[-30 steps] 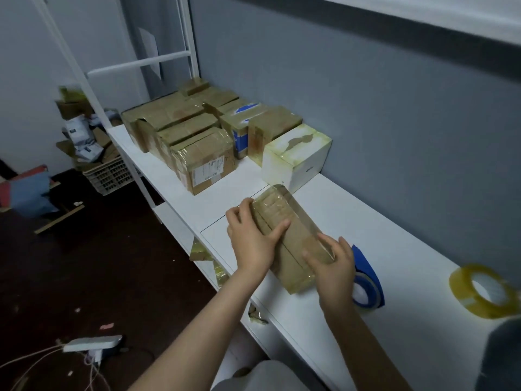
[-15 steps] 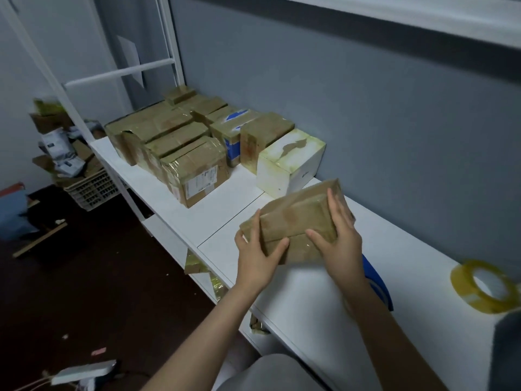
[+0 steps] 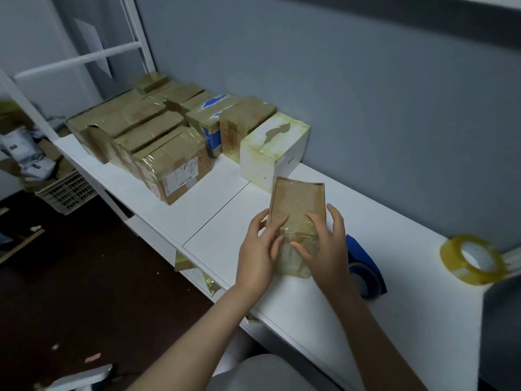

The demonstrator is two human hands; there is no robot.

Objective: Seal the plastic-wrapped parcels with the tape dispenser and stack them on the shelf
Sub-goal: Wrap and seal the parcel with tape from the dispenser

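Plastic-wrapped parcel (image 3: 298, 204) on the white shelf (image 3: 225, 210), its near end clasped between the left hand (image 3: 258, 251) and right hand (image 3: 324, 246) (fingers curled over its top); blue tape dispenser (image 3: 363, 263) just beside the right hand.

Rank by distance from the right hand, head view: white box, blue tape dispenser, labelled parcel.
1. Blue tape dispenser, just right of the right hand.
2. White box, ahead on the shelf.
3. Labelled parcel, farther off to the left.
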